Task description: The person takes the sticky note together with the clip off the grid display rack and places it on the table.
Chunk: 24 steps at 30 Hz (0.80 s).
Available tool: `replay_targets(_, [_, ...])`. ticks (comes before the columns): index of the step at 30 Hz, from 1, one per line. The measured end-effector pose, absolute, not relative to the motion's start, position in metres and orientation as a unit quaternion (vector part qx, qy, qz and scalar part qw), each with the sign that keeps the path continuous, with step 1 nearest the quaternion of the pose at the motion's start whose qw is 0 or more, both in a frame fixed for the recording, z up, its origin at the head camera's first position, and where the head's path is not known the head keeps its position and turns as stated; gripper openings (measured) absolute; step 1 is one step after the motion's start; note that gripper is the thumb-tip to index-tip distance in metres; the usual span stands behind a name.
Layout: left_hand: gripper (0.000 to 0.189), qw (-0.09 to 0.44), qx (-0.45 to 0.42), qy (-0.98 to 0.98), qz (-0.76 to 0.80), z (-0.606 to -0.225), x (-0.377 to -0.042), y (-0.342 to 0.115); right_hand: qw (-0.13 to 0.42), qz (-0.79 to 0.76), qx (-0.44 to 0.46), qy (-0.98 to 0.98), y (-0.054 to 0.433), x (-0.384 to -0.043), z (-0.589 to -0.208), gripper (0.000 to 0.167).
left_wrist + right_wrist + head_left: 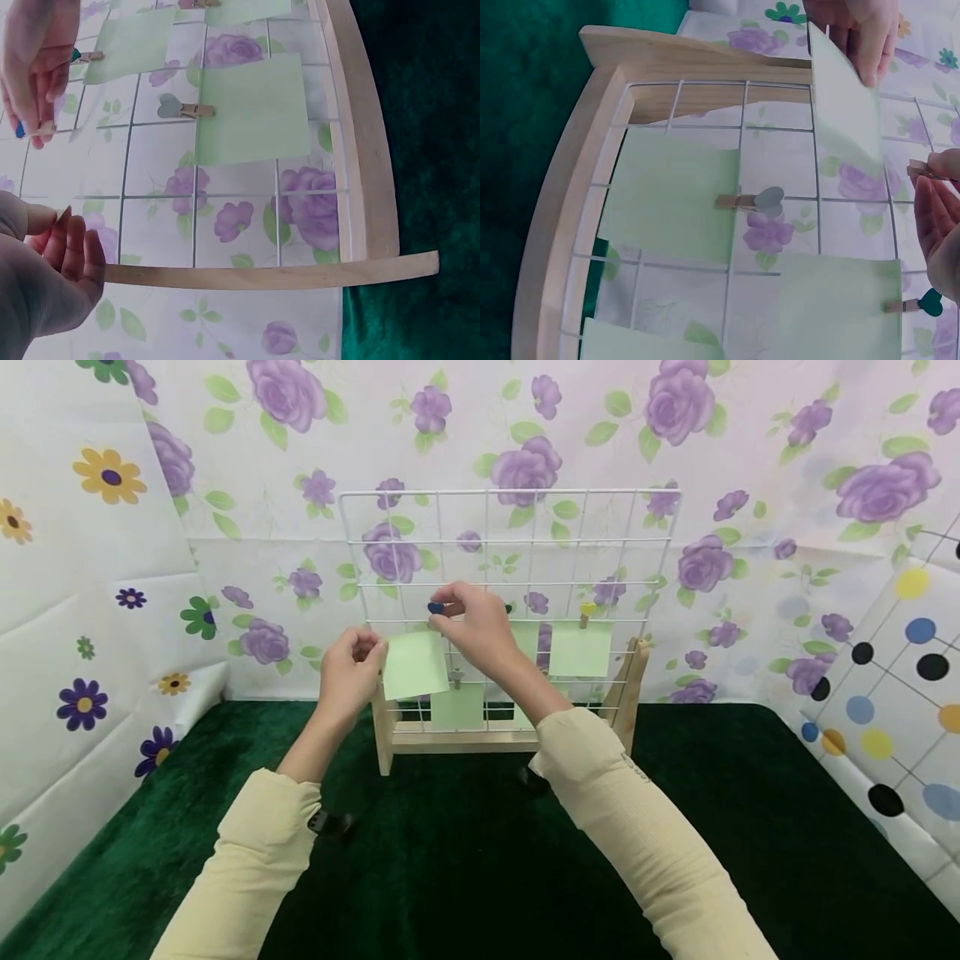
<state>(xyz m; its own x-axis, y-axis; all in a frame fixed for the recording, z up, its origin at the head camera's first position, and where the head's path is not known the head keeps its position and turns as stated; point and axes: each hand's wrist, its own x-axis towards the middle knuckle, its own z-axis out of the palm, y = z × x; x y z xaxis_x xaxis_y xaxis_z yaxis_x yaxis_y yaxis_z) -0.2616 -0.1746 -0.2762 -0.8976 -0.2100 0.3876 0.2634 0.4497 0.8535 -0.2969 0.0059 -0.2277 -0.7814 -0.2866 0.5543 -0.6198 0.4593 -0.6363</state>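
Paper is pinched in the loosely curled left hand — the right hand pinches a blue-heart clip.

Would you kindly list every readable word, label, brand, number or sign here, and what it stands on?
No readable text anywhere.
The pale green note in the left hand and the grey heart clip show no writing.
Any marking on the dark device at the left cuff is too small to read.
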Motion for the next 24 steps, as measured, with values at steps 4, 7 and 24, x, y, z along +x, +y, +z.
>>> replay_targets(4, [0.023, 0.209, -0.024, -0.812, -0.544, -0.279, -0.256, -0.175, 0.176, 0.452, 0.262, -0.834, 0.016, -0.292, -0.236, 0.022])
replay_targets(7, [0.025, 0.204, -0.028, -0.806, -0.555, -0.281, -0.252, -0.174, 0.154, 0.460, 0.254, -0.837, 0.026, -0.289, -0.243, 0.022])
replay_targets(24, [0.031, 0.071, -0.039, -0.831, -0.551, -0.303, -0.237, -0.187, 0.121, 0.505, 0.238, -0.821, 0.090, -0.274, -0.290, 0.022])
